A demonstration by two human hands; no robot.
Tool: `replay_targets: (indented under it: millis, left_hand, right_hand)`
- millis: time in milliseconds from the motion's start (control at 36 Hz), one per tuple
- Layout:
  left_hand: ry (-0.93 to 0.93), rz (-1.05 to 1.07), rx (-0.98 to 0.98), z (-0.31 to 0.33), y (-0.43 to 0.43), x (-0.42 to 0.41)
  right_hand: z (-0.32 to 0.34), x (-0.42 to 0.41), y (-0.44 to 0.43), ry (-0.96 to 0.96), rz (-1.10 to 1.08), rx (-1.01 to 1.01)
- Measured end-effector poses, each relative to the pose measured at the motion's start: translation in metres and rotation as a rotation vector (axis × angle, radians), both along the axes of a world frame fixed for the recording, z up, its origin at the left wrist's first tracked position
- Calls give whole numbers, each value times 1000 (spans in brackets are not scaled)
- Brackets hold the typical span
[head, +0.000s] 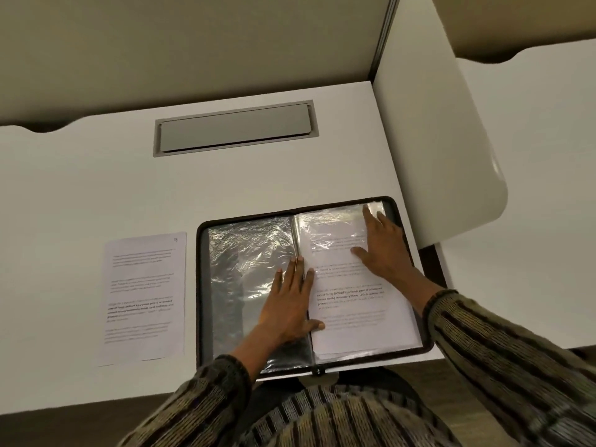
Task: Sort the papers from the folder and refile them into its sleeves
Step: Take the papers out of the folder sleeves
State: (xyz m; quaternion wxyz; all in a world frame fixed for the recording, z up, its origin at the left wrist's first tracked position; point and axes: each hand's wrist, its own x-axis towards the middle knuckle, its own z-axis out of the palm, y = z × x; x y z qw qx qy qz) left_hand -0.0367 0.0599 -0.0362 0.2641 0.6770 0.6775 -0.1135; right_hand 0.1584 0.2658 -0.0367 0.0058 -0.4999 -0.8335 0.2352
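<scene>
left hand (287, 304) on clear sleeve (238, 253), right hand (383, 250) on paper (354, 317).

One folder (202, 285), one loose paper (145, 298)

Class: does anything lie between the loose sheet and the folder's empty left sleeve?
Nothing lies on the desk between the sheet and the folder. But the left hand rests flat on the sleeve by the spine, covering part of it.
</scene>
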Motion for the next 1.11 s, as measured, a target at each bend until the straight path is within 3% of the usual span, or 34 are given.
replay_targets:
  millis: [167,333,472,750,972,1111]
  left_hand:
    - [-31,65,-19,4,5,5]
    - [35,82,-65,11,12,17]
    - [54,106,-84,15,18,22]
    - [-11,198,-52,11,21,25]
    - [-218,636,162,18,46,30]
    - [-432,1143,251,44,89,34]
  right_hand:
    - [-7,-6,4,195,-116,19]
    - [-12,-3,20,122,-83,37]
    - [-9,0,30,345,-226,41]
    - [9,-7,45,353,-330,76]
    - [19,3,37,405,-139,297]
    - [26,7,29,506,-27,185]
